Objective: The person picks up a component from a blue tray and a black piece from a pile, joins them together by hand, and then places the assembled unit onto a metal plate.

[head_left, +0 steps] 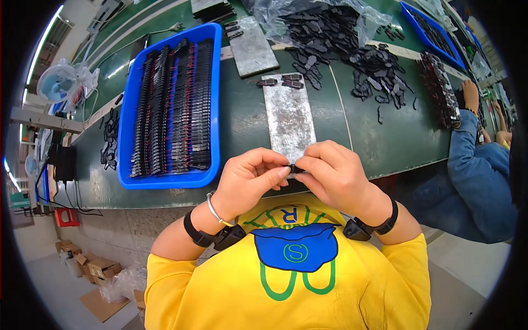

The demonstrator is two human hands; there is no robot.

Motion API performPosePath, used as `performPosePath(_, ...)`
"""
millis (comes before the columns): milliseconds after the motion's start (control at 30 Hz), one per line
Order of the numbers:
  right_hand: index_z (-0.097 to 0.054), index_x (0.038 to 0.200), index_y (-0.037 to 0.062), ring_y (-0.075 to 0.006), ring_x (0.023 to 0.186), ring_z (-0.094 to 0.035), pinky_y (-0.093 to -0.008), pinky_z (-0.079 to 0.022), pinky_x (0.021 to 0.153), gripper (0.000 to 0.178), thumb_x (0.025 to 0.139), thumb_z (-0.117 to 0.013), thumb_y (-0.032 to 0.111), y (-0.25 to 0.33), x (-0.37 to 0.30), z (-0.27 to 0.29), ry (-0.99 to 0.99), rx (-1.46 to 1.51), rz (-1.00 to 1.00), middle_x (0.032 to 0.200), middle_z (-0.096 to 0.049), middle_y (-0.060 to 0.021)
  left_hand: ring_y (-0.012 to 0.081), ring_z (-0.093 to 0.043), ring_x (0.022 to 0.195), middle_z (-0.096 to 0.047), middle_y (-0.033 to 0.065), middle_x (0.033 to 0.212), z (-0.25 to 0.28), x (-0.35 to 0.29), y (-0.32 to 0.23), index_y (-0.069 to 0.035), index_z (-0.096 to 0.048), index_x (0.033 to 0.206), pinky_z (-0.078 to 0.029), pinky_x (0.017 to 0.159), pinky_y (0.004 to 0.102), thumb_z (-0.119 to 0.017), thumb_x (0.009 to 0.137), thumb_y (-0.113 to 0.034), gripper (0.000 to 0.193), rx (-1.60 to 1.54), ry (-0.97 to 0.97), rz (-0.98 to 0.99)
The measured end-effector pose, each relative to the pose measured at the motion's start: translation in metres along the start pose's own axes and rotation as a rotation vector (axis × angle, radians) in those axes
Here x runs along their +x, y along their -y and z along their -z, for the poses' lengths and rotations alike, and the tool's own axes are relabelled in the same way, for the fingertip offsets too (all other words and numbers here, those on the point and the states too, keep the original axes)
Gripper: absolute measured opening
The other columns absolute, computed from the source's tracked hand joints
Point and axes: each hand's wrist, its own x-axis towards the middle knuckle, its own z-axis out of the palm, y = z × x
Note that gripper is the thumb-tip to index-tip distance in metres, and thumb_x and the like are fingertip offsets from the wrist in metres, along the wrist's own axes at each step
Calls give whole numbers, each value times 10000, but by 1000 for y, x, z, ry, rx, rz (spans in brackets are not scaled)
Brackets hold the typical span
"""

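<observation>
Between my fingertips, over the near end of a worn silvery metal plate (289, 118), is a small black part (295, 169), mostly covered by the fingers. My left hand (253, 179) pinches it from the left with thumb and forefinger. From the other side my right hand (335, 173) grips the same part. At the plate's far end lie a few small black parts with thin red wires (292, 81). To the left stands a blue tray (215, 110) packed with rows of similar black parts (170, 110).
Loose flat black pieces (379, 77) heap at the back right, beside clear plastic film (374, 16). Another metal plate (252, 49) lies behind mine. Stacked wired parts (437, 91) stand right, near a co-worker's denim sleeve (467, 148). Black pieces (110, 140) lie left of the tray.
</observation>
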Motion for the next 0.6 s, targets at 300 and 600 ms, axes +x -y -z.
performPosePath(300,-632,940,5,-285,698,-646,-353,-522,590,321,649,-764,34,2,-18,-4,5,58,-47,801,-640,-120,130,-647,790,-664,94,919,-7,1,8,24,-655,982,-536,681,229,-641,861,8,123,117,-35,-74)
performPosePath(600,-645,948,4,-265,653,-640,-330,-513,553,303,666,-754,28,2,-19,-4,24,127,-148,751,-636,-103,191,-600,799,-605,99,907,-11,2,5,-49,-695,901,-489,665,259,-743,707,29,214,905,-63,-718)
